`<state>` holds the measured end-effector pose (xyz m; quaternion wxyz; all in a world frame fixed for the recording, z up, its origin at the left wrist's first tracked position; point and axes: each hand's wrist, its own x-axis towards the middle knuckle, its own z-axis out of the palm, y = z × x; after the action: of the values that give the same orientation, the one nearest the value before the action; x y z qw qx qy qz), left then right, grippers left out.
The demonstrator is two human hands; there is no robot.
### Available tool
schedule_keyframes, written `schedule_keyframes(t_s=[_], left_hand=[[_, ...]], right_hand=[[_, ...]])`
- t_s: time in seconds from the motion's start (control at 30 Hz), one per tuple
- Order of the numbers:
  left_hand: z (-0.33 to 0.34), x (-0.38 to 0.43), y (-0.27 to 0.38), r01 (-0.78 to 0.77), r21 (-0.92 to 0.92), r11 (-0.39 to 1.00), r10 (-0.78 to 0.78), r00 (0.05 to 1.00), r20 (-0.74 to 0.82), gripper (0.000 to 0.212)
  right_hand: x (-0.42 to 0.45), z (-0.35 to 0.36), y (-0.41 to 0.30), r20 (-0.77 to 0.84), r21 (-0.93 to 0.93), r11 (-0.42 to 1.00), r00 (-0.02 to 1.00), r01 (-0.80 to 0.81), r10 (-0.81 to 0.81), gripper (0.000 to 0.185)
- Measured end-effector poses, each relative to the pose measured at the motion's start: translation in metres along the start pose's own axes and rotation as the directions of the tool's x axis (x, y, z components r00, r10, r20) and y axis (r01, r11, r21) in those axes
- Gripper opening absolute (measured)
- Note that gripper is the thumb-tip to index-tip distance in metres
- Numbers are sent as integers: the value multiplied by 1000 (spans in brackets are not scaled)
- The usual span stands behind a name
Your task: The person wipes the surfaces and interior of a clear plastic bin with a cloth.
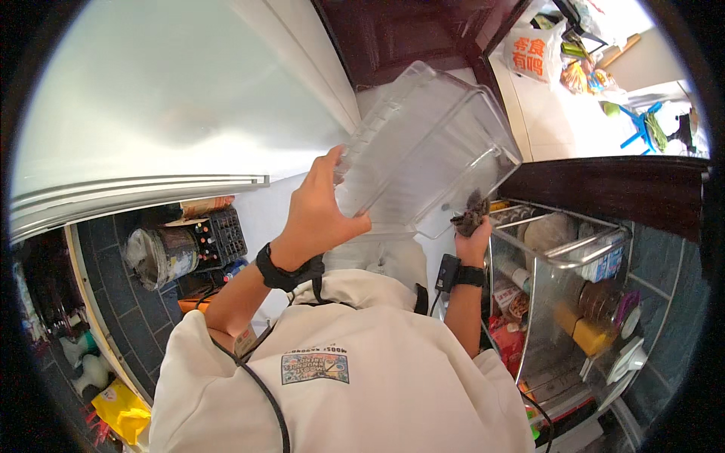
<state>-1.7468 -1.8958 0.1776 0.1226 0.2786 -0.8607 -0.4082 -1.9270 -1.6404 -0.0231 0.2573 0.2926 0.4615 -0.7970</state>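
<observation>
A clear plastic drawer or bin (419, 147) is tilted in front of me. My left hand (325, 209) grips its ridged edge, with the thumb spread along the near side. At the bin's lower right corner, my right hand (474, 235) holds a crumpled dark brown-grey cloth (471, 214) against the wall. Part of the cloth shows through or beside the clear plastic. Both wrists wear black straps, and a small black device (447, 273) sits by the right one.
A large white door or panel (170, 102) fills the upper left. On the right stands a metal wire rack (566, 249) with packets and jars. A black basket of bottles (226, 238) is at left. Beyond a dark frame, a white plastic bag (532, 54) and a blue stool (643, 127) show.
</observation>
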Motion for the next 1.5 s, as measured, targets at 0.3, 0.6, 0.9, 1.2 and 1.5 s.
schedule_keyframes(t_s=[0.3,0.6,0.9,1.2,1.5], left_hand=[[17,75,34,11,-60,998,-13,1000,-23,86],[44,173,46,42,-141,989,-41,999,7,87],[67,250,37,101,-248,963,-87,994,68,83],[135,348,52,367,-368,854,-281,922,267,76],[258,479,127,309,-244,919,-201,901,385,73]], right_hand=[[44,59,-72,-28,36,999,999,39,-38,22],[100,106,-143,3,37,989,990,142,-142,22],[138,157,-182,-161,-128,944,933,304,-323,31],[221,150,-229,-356,-151,937,867,315,-349,28],[340,108,-335,-518,-112,951,800,288,-303,24]])
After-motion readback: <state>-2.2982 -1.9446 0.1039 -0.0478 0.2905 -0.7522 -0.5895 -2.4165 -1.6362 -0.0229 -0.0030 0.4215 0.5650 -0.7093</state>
